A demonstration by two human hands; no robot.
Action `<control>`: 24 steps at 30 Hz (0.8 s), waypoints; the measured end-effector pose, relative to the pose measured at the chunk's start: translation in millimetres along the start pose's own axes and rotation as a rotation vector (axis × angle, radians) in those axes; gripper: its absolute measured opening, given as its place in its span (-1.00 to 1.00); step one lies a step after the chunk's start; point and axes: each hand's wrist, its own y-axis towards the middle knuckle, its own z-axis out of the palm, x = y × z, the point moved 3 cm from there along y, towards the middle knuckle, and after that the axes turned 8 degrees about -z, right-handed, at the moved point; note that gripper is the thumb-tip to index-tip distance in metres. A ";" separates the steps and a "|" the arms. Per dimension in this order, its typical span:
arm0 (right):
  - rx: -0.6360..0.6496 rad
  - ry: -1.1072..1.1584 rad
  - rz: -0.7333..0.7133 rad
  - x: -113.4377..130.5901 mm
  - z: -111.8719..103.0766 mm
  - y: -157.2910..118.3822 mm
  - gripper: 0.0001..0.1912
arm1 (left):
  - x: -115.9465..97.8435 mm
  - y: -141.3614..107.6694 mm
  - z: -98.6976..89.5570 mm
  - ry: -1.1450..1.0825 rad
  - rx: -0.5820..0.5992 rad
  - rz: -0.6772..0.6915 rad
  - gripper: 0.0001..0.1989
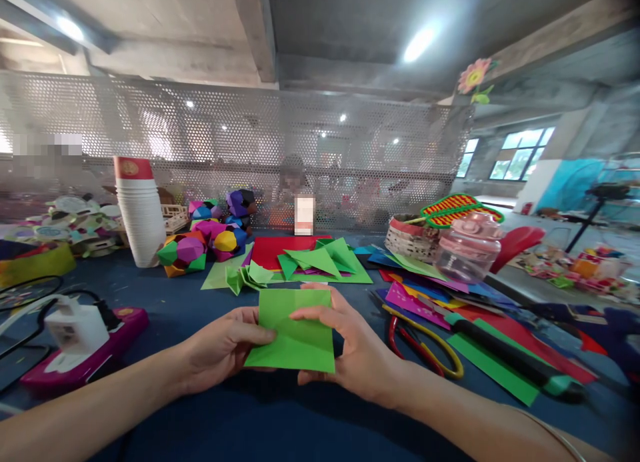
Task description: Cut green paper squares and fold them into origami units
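A square of green paper [295, 349] is held up above the blue table, with a faint crease across its lower part. My left hand [227, 345] pinches its left side, thumb on the front and the other fingers mostly hidden behind. Around the right edge curls my right hand [357, 345]; one finger lies over the front, another shows past the top edge, and a fingertip appears under the lower right corner. Just beyond the paper sit small folded green pieces [245, 277], with loose green sheets [325, 259] and a red sheet [270, 252] behind them.
To the left are a purple power strip [133, 322] with a white plug, stacked paper cups [140, 222] and colourful faceted paper balls [185, 252]. At right lie scissors [435, 349], a black-handled cutter [510, 352], coloured sheets, a clear bottle [467, 252] and a woven basket [413, 239].
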 end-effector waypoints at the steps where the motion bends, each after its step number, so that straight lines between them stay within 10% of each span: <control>1: -0.021 0.041 -0.009 1.7 -0.2 0.9 -0.49 | 0.5 -0.3 1.3 0.015 0.022 -0.006 -0.68; 4: -0.119 0.155 0.015 6.7 -1.9 3.8 -0.86 | 0.6 -2.2 4.0 0.046 0.044 -0.026 -0.71; 14: -0.281 0.519 0.374 -6.4 1.4 4.8 -0.67 | -0.9 -6.4 7.8 0.254 0.120 0.360 -0.13; 24: -0.279 0.558 0.419 1.1 6.6 1.8 -0.39 | -2.0 -3.5 3.6 0.340 -0.214 0.285 -0.56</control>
